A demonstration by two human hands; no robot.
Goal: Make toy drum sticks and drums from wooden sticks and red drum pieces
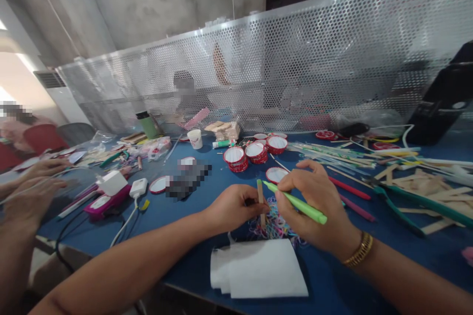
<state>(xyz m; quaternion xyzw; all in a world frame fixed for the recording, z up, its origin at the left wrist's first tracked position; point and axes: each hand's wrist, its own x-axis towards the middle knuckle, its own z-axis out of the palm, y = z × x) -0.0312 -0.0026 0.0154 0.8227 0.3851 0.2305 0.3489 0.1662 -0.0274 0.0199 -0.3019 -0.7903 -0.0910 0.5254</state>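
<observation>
Head view: on the blue table (pixel 325 275), a folded white sheet (pixel 264 270) is laid near the edge. By the right hand (pixel 314 206), a lime-green marker (pixel 305 206) is held in a closed pen grip, seemingly for fine control; by the left hand (pixel 238 206), a wooden stick (pixel 260 194) is pinched upright over tangled loops (pixel 275 229), presumably keeping its green end exposed beside the marker's tip.

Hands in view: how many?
4. Left hand, centre, holding the stick; right hand, right of it, holding the green marker; a co-worker's far hand and near hand, left edge. Others may be hidden behind the screen.
</observation>
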